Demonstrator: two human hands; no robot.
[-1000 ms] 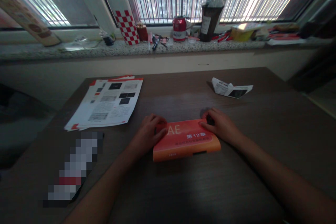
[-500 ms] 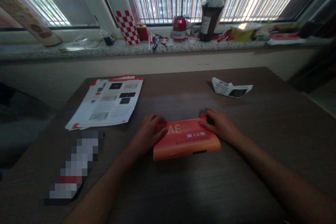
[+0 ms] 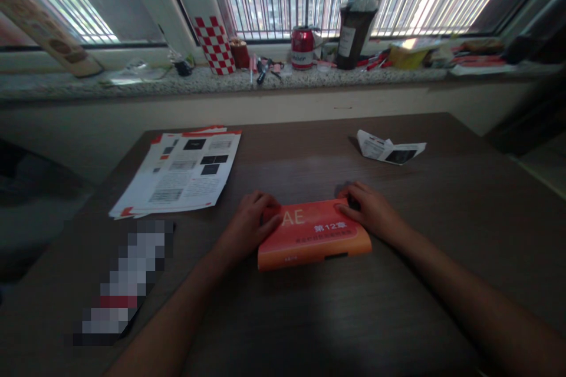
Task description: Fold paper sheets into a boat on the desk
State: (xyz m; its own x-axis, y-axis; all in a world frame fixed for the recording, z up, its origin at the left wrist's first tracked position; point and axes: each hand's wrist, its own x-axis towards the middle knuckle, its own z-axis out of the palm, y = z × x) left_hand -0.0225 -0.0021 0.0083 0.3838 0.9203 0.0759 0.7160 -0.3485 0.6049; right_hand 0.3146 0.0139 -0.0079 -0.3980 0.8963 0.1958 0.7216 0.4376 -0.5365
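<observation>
A red and orange printed paper [image 3: 316,230], folded over with a rounded front edge, is at the middle of the table between my hands. It bears "AE" and Chinese characters. My left hand [image 3: 259,221] grips its left end, the thumb on top and the fingers curled beyond the far corner. At the right end my right hand [image 3: 365,209] holds it the same way, its thumb pressing the upper face. What the fingertips do behind the paper is hidden.
A stack of printed sheets [image 3: 181,177] lies at the table's left rear, with a pixelated dark oblong object [image 3: 128,277] nearer me. A small folded white paper [image 3: 389,150] stands at the right rear. Bottles, a red can [image 3: 302,50] and a dark cup [image 3: 354,35] line the windowsill.
</observation>
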